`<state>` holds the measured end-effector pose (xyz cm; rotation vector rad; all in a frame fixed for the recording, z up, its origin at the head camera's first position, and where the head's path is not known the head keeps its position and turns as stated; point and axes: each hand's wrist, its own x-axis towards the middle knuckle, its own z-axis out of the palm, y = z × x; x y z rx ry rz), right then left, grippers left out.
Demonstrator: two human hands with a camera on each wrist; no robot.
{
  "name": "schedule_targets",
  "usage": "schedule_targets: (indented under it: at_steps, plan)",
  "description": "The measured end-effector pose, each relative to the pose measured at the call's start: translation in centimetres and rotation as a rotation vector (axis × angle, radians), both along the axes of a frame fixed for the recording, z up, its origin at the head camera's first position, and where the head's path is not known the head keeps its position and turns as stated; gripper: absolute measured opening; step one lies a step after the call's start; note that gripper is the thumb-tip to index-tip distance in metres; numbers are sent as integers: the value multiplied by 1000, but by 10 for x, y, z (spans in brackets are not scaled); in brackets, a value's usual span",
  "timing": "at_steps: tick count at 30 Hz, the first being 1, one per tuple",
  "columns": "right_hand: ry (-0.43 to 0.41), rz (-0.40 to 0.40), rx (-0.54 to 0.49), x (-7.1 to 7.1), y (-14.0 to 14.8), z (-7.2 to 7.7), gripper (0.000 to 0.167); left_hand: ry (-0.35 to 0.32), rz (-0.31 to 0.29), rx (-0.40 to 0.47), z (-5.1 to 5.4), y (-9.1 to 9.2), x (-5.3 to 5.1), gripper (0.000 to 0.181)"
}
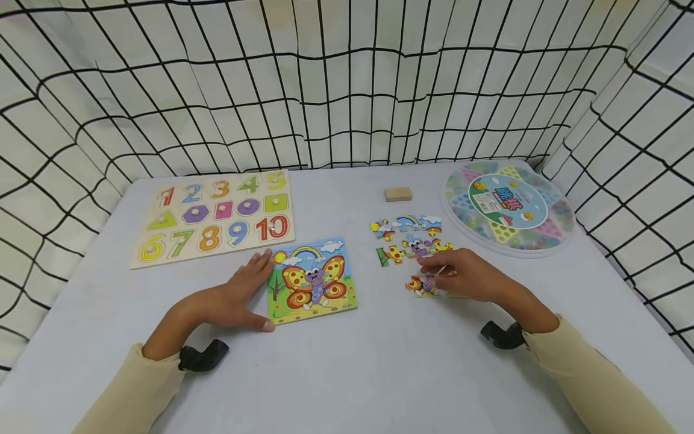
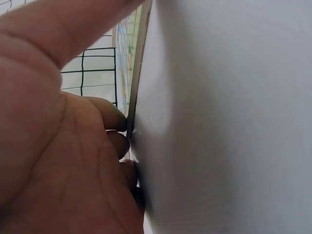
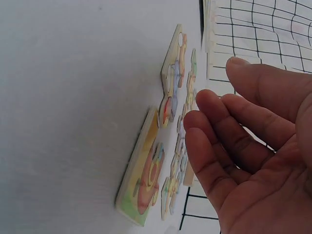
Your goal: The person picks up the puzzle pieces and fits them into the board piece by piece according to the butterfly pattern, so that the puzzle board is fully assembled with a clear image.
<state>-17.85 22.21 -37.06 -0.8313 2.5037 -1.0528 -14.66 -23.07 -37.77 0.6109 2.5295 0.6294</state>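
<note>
My left hand (image 1: pixel 238 295) rests at the left side of a square butterfly puzzle board (image 1: pixel 314 278). Its spread fingers touch the board's left edge, and the thumb lies at the near-left corner. In the left wrist view, the fingertips (image 2: pixel 117 119) meet the board's thin edge. My right hand (image 1: pixel 463 274) hovers over loose butterfly puzzle pieces (image 1: pixel 420 246), fingers loosely bent. The right wrist view shows thumb and fingers apart, with nothing visible between them. Beneath that hand lies a yellow-green piece (image 3: pixel 141 180), mostly hidden in the head view.
A number and shape peg board (image 1: pixel 217 217) lies at the back left. A small wooden block (image 1: pixel 398 194) sits behind the loose pieces. At the back right is a round clear case (image 1: pixel 509 208) with a blue label. Black netting (image 1: pixel 347 96) borders the white table.
</note>
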Motion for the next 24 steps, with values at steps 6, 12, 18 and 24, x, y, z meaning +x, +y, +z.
schedule_targets:
  at_steps: [6, 12, 18, 24]
  plan:
    - [34, -16, 30, 4, 1, -2, 37, -1, 5, -4, 0, 1, 0, 120]
    - [52, -26, 57, 7, -1, -2, 38, -4, 6, -8, 2, 3, 0, 120]
    - [66, -31, 95, 6, -3, -4, 39, 1, 5, -10, 3, 4, 0, 120]
    - [99, 8, 178, 5, -10, -6, 38, 1, 3, -16, 3, 2, 1, 120]
